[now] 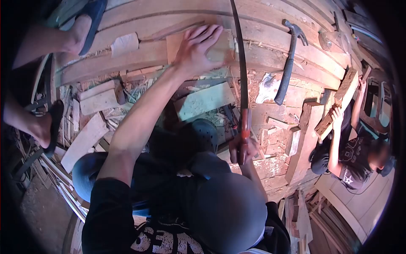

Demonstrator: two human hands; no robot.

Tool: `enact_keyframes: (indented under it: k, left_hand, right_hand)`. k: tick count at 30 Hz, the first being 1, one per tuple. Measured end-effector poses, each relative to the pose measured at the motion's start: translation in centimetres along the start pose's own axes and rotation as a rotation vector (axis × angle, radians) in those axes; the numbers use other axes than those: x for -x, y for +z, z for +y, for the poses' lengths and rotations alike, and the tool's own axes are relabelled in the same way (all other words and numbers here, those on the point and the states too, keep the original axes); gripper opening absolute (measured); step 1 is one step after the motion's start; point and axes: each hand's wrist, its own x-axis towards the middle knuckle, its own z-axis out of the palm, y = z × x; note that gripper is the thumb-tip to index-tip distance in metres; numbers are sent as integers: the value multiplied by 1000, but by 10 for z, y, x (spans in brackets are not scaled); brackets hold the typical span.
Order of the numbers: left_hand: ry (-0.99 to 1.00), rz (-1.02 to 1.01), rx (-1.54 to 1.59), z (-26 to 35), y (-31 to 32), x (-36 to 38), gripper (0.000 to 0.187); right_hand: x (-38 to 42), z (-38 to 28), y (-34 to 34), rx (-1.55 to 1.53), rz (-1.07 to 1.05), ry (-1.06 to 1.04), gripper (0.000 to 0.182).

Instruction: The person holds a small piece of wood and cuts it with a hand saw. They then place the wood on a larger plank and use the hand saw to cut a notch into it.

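Note:
My left hand [198,47] lies over a short piece of board [174,44] on the long planks, thumb spread away from the fingers. In my right hand [251,149] is the reddish handle of a handsaw [242,72]. Its long dark blade points away from me and passes over the planks just right of the short board. Below the left hand, a pale offcut [207,100] lies among wood scraps.
A claw hammer [289,63] rests across the planks at the right. Beyond it, another person [351,156] holds a thick wooden beam [338,103]. At the left are a person's sandalled feet [80,31]. Offcuts [99,95] and shavings litter the floor.

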Motion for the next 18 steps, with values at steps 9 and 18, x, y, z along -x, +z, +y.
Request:
enact_keyframes:
  k: [9,18]
  left_hand:
    - [159,325,227,25,-47,-8,88]
    - [77,235,122,24,-47,1,87]
  right_hand:
    - [-10,-15,4,-31,76,-120,15]
    - [-16,-39,2,-211,65,-153,18]
